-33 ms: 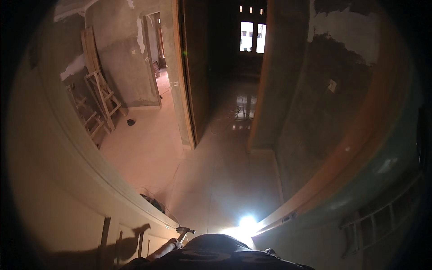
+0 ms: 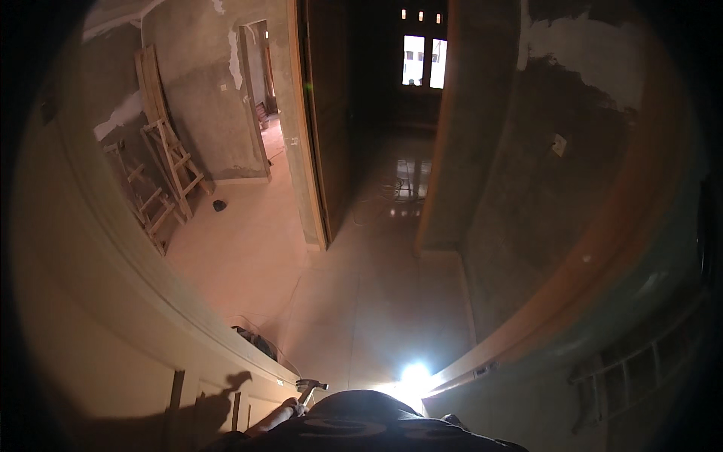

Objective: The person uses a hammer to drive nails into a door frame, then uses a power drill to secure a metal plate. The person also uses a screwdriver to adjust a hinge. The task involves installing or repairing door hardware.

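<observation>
At the lower edge my left hand (image 2: 290,410) is closed round the handle of a hammer (image 2: 310,387). The hammer's dark head is uppermost, close beside the panelled door (image 2: 260,403) on the left. A shadow of the hand and hammer falls across that door. My dark clothing covers the bottom middle of the view and hides part of my left forearm. My right hand does not show clearly; only a small greyish bump appears past the clothing on that side, and I cannot make out what it is.
A bright lamp (image 2: 416,374) shines low beside the door frame (image 2: 520,331). Dark bundled items (image 2: 256,343) and a cable lie by the door. Wooden trestles (image 2: 177,162) lean at the far left. Beyond an open door (image 2: 327,128) is a dark room; a ladder (image 2: 625,377) shows at right.
The shadow of the hammer on the door has shifted slightly left. My left hand keeps its hold on the hammer, almost in the same place.
</observation>
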The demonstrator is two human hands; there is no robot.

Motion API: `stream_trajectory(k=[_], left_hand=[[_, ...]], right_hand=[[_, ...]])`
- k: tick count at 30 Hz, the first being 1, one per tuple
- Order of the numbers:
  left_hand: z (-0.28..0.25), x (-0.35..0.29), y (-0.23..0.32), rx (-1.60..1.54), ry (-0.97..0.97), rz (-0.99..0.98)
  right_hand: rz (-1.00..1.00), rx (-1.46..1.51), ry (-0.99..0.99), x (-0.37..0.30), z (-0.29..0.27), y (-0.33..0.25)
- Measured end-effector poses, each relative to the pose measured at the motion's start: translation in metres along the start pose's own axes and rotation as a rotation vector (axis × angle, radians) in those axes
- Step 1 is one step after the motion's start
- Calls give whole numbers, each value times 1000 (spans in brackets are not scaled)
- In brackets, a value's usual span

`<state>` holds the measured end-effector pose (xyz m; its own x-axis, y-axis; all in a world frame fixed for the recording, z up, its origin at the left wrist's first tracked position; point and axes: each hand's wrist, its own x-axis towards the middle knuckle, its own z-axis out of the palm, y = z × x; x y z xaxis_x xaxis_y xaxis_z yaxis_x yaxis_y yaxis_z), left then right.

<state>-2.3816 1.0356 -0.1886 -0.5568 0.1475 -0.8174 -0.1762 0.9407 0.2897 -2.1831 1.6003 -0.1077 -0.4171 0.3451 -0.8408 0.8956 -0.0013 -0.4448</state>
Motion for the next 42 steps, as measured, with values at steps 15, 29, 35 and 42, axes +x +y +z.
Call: stream_trajectory(k=[15,29,35,42], left_hand=[[-189,172,59,-131,-184,86],[-460,226,-28,-562,64,-170],[-485,220,-99,-862,252,-381],[-412,259,-237,-880,187,-688]], right_hand=[[-50,-260,-97,167,84,-278],[-347,-545,-261,266,321,-735],[-369,-689,-362,306,456,-864],[-345,-847,-545,356,615,-994]])
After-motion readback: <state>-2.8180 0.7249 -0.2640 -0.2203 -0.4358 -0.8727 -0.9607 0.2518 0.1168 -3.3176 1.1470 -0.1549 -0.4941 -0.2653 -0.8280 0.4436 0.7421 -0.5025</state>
